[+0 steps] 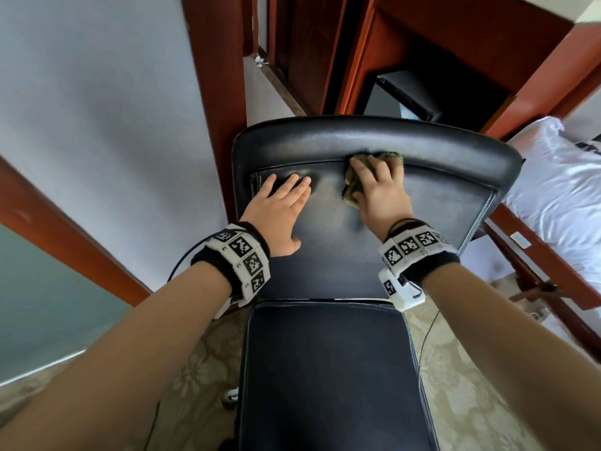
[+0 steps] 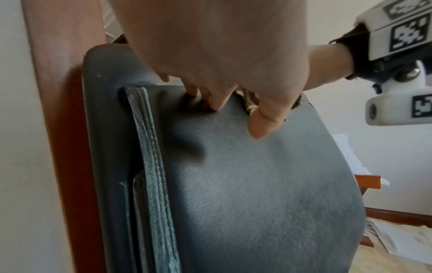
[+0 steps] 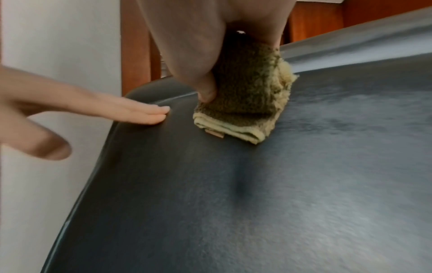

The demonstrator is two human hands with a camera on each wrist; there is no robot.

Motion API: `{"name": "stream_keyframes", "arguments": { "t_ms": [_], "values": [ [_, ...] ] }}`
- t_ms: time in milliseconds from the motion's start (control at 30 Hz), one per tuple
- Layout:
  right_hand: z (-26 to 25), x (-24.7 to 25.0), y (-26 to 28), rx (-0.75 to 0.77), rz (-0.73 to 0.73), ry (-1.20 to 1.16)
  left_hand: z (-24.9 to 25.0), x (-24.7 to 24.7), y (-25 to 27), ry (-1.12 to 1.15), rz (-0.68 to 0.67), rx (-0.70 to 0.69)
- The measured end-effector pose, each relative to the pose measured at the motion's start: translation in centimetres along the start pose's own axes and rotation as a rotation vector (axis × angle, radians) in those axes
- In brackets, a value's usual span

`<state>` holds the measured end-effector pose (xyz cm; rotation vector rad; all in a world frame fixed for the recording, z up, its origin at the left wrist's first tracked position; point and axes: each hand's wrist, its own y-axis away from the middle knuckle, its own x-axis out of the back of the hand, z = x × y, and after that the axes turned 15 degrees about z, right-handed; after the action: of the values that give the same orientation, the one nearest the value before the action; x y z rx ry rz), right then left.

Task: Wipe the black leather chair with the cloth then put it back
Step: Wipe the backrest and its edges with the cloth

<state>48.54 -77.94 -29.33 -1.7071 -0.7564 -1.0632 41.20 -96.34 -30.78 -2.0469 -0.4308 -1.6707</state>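
Observation:
The black leather chair [image 1: 341,242] faces me, its backrest upright and its seat [image 1: 325,369] below. My left hand [image 1: 279,203] lies flat with straight fingers on the upper left of the backrest [image 2: 257,184]. My right hand [image 1: 377,183] presses a folded olive-green cloth [image 1: 349,180] against the backrest just under the padded top roll. In the right wrist view the thumb pinches the cloth [image 3: 247,96] onto the leather [image 3: 257,184], and the left fingers [image 3: 140,114] rest close beside it. A bit of cloth [image 2: 247,99] shows behind the left thumb.
A white wall and a red-brown wooden frame [image 1: 214,92] stand left of the chair. Behind it is a dark cabinet recess [image 1: 406,96]. A bed with white sheets [image 1: 559,177] and a wooden rail [image 1: 536,255] is at the right. Patterned carpet [image 1: 455,369] covers the floor.

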Motion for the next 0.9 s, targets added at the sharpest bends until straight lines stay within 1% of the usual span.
{"name": "stream_keyframes", "arguments": {
  "t_ms": [100, 167, 267, 300, 333, 400, 467, 567, 600, 667, 733, 833, 900],
  "values": [
    [-1.7, -0.5, 0.0, 0.098, -0.039, 0.015, 0.1, 0.2, 0.0, -0.011, -0.007, -0.009],
    [-1.7, -0.5, 0.0, 0.120, -0.032, 0.011, 0.0, 0.5, 0.0, -0.032, 0.002, -0.026],
    [-0.2, 0.0, 0.4, 0.179, 0.067, -0.036, -0.4, 1.0, 0.2, -0.052, 0.022, -0.068],
    [0.7, 0.2, 0.6, 0.154, 0.081, -0.056, -0.6, 1.2, 0.3, -0.048, 0.042, -0.079],
    [1.5, 0.4, 0.8, 0.095, 0.081, -0.074, -0.9, 1.4, 0.4, -0.048, 0.077, -0.090],
    [3.0, 0.7, 1.1, -0.021, 0.094, -0.114, -1.7, 1.8, 0.5, -0.063, 0.179, -0.090],
    [3.6, 0.9, 1.2, -0.055, 0.114, -0.134, -2.8, 2.1, 0.0, -0.061, 0.258, -0.033],
    [3.1, 0.8, 1.0, -0.079, 0.108, -0.177, -4.6, 3.3, -1.3, 0.011, 0.313, 0.097],
    [2.9, 0.8, 0.9, -0.096, 0.111, -0.195, -5.2, 3.5, -1.7, 0.024, 0.311, 0.118],
    [2.4, 0.7, 0.8, -0.097, 0.122, -0.206, -5.9, 3.7, -2.3, 0.014, 0.273, 0.115],
    [1.8, 0.4, 0.7, -0.060, 0.116, -0.177, -6.1, 3.6, -2.6, 0.006, 0.234, 0.097],
    [-0.1, -0.2, 0.2, -0.010, 0.114, -0.146, -6.1, 3.8, -2.8, 0.003, 0.219, 0.085],
    [-1.9, -0.9, 0.1, 0.049, 0.119, -0.149, -6.3, 4.0, -2.7, -0.002, 0.207, 0.077]
  ]
}}
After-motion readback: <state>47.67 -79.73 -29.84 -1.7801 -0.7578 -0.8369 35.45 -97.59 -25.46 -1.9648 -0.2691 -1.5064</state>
